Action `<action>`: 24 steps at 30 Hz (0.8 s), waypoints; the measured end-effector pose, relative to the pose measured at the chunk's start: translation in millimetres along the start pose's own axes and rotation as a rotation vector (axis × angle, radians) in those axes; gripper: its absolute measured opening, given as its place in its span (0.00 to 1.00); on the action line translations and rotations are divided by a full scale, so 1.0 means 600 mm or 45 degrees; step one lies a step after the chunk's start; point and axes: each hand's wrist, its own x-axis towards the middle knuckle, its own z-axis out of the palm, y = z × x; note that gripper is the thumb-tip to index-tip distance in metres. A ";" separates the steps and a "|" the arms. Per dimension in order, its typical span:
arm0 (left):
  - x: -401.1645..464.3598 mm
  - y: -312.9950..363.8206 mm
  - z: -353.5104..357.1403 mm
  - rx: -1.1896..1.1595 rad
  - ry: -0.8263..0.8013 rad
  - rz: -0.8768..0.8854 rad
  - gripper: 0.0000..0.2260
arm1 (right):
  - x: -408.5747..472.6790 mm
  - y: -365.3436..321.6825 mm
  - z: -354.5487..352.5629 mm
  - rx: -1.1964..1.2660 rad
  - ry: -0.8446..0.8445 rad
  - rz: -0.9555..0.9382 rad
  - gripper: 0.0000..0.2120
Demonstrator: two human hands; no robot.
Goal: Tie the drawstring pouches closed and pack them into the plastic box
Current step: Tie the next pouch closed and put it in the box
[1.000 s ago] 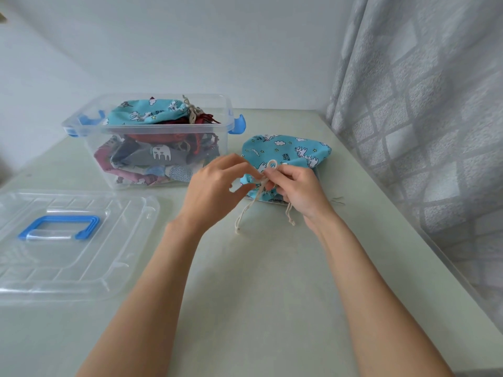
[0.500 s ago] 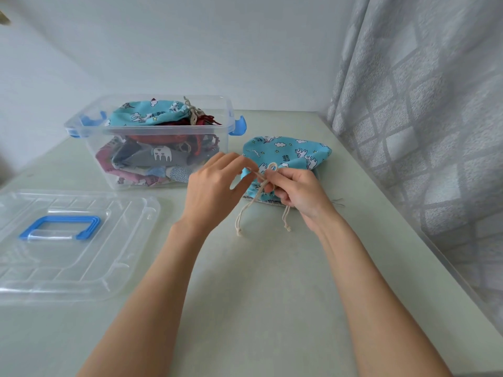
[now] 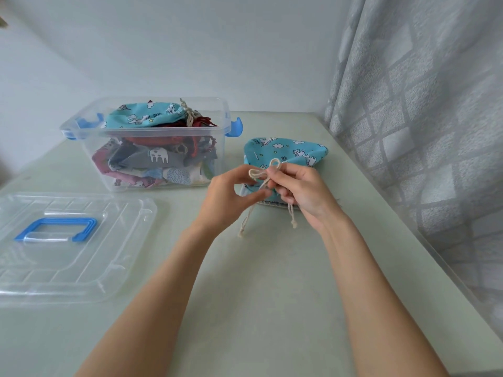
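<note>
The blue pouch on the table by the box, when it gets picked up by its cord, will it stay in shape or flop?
The blue pouch will probably flop: its cloth already sags in soft folds. It looks light, since it lies fairly flat, though its contents are hidden. The cord, pinched by the left hand and right hand, is limp and may slip if the bow is loose.

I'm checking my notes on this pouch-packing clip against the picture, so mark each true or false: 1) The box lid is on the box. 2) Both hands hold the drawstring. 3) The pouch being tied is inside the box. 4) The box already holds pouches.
1) False: the lid lies on the table, left of the plastic box.
2) True: the left hand and right hand pinch the drawstring.
3) False: the blue pouch sits on the table, right of the box.
4) True: several pouches fill it.
</note>
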 end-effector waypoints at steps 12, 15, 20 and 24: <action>-0.005 0.006 -0.021 -0.668 -0.319 -0.282 0.05 | -0.008 -0.010 -0.020 0.107 -0.277 -0.034 0.02; -0.004 0.009 -0.020 -0.619 -0.310 -0.335 0.04 | -0.007 -0.009 -0.019 -0.172 -0.154 -0.198 0.03; 0.000 0.002 -0.017 -0.491 -0.183 -0.387 0.07 | 0.003 0.008 -0.009 -0.752 0.159 -0.548 0.05; 0.002 0.001 -0.011 -0.305 -0.038 -0.332 0.09 | 0.003 0.022 0.002 -1.088 0.307 -0.823 0.02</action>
